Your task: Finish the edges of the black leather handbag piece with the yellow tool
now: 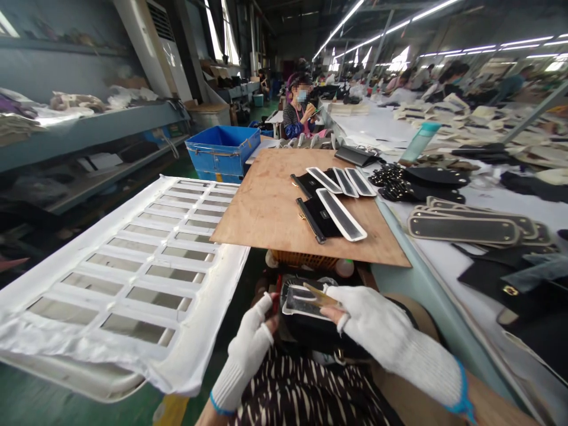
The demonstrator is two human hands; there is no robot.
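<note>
Both my hands wear white knit gloves with bare fingertips. My right hand (355, 310) is closed around a flat tan stick (317, 294), its tip angled left over a black panel with white edging (296, 300). The panel lies over my lap on dark material, with gathered folds along its upper end. At the panel's left side, my left hand (255, 328) has its fingers curled in beside something red (276, 300). Whether they grip the red thing or the panel's edge is hidden.
A wooden board (261, 201) ahead carries black flap pieces (326, 216) and white-edged strips (341, 213). Left stands a white slatted rack (171, 242), with a blue bin (222, 151) behind. Right, a long table holds stacked panels (464, 229) and a bottle (419, 142). A co-worker (299, 112) sits ahead.
</note>
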